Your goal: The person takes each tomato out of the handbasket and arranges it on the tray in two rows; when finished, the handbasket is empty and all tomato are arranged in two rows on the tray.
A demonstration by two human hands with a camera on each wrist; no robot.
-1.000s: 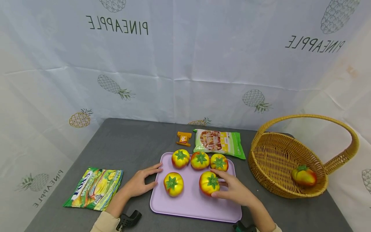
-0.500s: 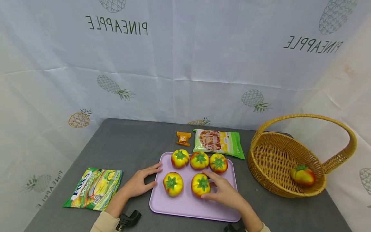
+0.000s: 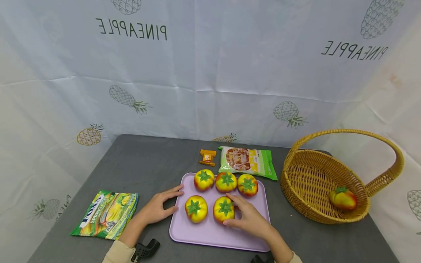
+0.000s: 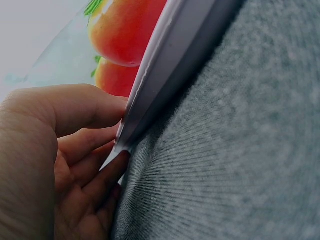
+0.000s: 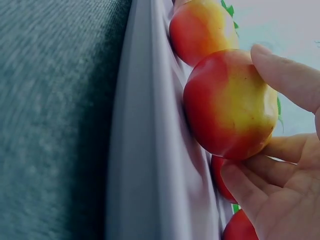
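Observation:
A lilac tray (image 3: pixel 204 233) bears several yellow-red persimmons with green star-shaped tops. Three of them stand in a back row, such as the middle persimmon (image 3: pixel 226 182); a front-left persimmon (image 3: pixel 196 209) sits before them. My right hand (image 3: pixel 248 219) holds the front-right persimmon (image 3: pixel 224 210) from its right side, thumb in front and fingers behind. In the right wrist view, thumb and fingers lie against that fruit's skin, and it sits at tray level. My left hand (image 3: pixel 159 209) rests its extended fingertips and thumb against the tray's left edge, as the left wrist view also shows.
A wicker basket (image 3: pixel 306 204) with a tall handle stands at the right, one fruit (image 3: pixel 343 199) inside. Behind the tray lie a green-white food packet (image 3: pixel 246 160) and a small orange packet (image 3: pixel 208 157). A Fox's bag (image 3: pixel 106 214) lies at the left.
My right hand has moved left across the tray with the front-right persimmon, bringing it closer to the front-left one. My left hand has stayed at the tray's edge.

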